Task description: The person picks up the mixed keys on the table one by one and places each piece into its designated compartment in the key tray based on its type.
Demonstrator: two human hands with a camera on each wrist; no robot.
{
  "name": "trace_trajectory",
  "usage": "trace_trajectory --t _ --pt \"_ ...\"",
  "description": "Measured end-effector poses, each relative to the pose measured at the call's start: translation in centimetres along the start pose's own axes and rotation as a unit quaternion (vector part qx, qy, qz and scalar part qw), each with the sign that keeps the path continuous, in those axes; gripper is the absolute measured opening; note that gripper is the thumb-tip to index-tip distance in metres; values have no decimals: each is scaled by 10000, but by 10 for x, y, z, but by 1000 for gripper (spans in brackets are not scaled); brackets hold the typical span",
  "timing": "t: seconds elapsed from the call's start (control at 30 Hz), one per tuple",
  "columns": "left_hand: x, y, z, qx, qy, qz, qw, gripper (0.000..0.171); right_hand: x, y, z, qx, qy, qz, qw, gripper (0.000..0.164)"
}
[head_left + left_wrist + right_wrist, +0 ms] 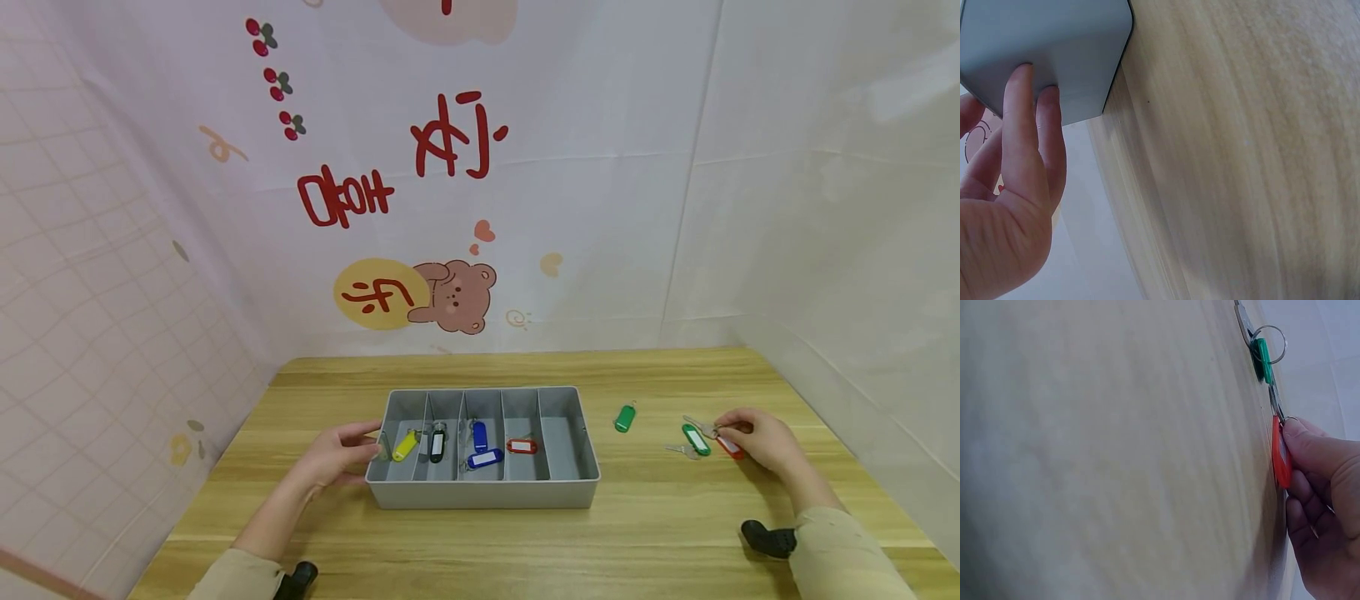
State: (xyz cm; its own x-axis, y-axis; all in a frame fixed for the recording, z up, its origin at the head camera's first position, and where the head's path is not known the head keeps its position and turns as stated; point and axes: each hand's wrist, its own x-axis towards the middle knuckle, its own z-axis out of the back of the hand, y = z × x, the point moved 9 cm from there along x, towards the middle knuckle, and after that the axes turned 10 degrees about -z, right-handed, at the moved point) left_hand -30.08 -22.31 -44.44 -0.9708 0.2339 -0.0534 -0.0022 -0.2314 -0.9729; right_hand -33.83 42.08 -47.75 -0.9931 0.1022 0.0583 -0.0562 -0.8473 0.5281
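Observation:
The grey divided box (487, 495) sits mid-table, and my left hand (337, 454) touches its left end wall. Fairly straight fingers rest against that outer wall in the left wrist view. At the table's right side, my right hand (765, 442) pinches a red key tag (1282, 453) near its ring end between thumb and fingertip. A key lies at the red tag's ring end. Next to it on the table is a green key tag (696, 440) with a ring and a key (681, 451). The fingers partly cover the red tag in the head view.
From left, the box compartments hold a yellow tag (406, 446), a black tag (437, 444), two blue tags (485, 458) and a red-framed tag (522, 447). Another green tag (625, 418) lies right of the box. Printed cloth walls (600, 208) border the wooden table (480, 554).

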Motion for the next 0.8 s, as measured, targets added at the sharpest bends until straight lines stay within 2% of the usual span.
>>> trace_trajectory --t 0.43,0.8 --pt "1 0 1 68 23 -40 10000 59 -4 -3 5 -87 -88 -196 9997 24" --pt "0 0 0 13 92 -79 9999 61 -11 -4 15 216 -54 -468 9987 34"
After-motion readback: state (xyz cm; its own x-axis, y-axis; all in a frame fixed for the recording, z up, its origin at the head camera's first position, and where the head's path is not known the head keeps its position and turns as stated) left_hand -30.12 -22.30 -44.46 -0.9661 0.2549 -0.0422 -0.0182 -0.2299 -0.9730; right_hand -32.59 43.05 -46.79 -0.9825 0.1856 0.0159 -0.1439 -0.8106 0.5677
